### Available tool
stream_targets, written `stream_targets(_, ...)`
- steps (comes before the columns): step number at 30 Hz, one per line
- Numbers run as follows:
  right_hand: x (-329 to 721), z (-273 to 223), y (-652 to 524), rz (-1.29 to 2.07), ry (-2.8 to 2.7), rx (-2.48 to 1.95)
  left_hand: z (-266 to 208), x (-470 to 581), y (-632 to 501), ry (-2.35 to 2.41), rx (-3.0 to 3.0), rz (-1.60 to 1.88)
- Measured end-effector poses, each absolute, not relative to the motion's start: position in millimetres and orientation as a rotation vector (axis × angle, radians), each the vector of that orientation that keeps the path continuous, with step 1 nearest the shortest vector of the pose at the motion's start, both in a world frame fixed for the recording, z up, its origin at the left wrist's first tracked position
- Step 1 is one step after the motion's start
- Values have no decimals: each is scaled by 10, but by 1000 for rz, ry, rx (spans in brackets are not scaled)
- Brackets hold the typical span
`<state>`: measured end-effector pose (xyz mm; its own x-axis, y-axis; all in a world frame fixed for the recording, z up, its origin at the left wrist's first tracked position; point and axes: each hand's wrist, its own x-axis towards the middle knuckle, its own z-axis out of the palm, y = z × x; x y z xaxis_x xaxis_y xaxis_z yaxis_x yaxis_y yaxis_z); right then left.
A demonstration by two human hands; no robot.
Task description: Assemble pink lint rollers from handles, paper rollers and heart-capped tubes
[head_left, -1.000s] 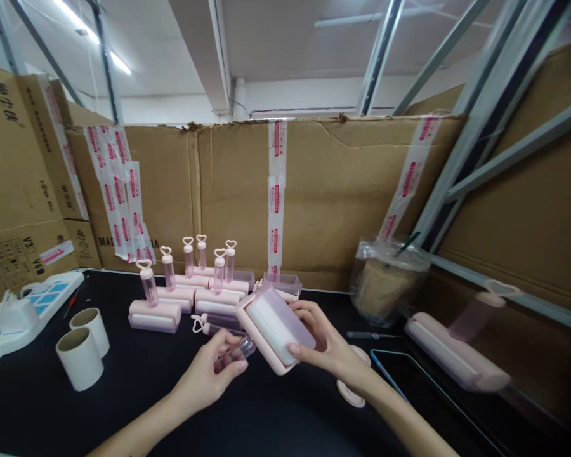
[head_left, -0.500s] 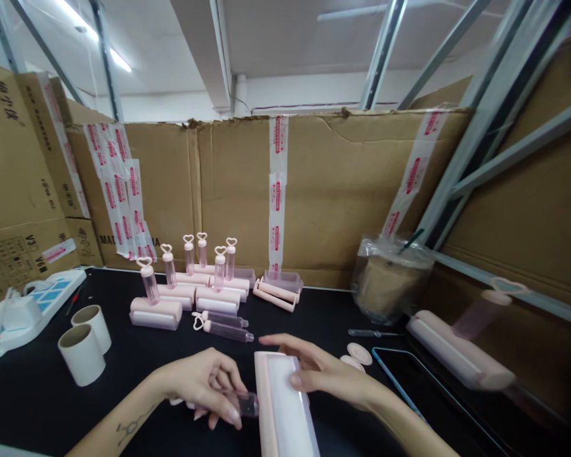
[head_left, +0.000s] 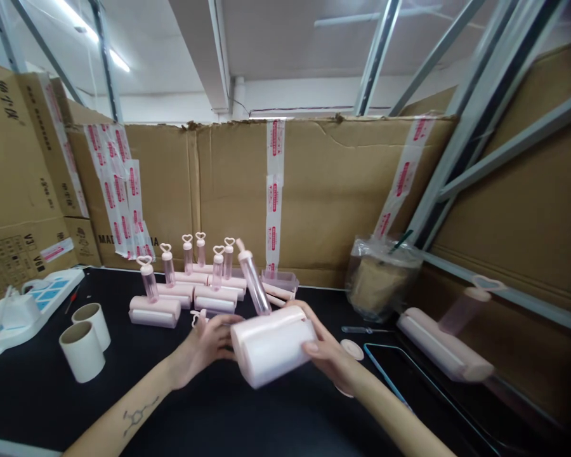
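Now holding a pink lint roller (head_left: pixel 271 346) above the black table (head_left: pixel 228 412), near the front middle: left hand (head_left: pixel 204 346) gripping its left end, right hand (head_left: pixel 326 355) wrapped round its right end, fingers closed on the white roll. Standing up from the roller, tilted slightly, a clear pink handle (head_left: pixel 253 279) with a pale cap.

Sitting behind the right hand, a clear bag (head_left: pixel 380 282) with a brownish block inside; contents otherwise not making out. Further back, a small clear tray (head_left: pixel 280 279), contents not showing.

Counting: six finished rollers (head_left: pixel 190 285) standing in a cluster behind, handles upright; two cardboard tubes (head_left: pixel 84 343) at left; one loose handle (head_left: pixel 204 316) lying by the left hand; one pink disc (head_left: pixel 351 349) beside the right hand.

Differing from half a second ago: roller lifted off the table, handle now attached and pointing up, no longer loose in the left hand.
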<state>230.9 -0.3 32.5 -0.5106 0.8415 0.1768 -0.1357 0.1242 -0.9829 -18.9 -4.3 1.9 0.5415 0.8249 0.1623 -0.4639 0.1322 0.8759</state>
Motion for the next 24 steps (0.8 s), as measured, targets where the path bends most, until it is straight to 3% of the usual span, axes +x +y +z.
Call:
stream_targets(4, 2215, 216, 41, 1150, -1633, -736, -128, -46, 11, 623, 1154, 1252)
stream_targets(10, 2174, 15, 155, 1181, -1735, -732, -160, -70, 52, 795, 1093, 1386)
stream_targets(24, 2197, 9, 203, 1118, -1702, -901, -209, -107, 99, 863, 1101, 1295)
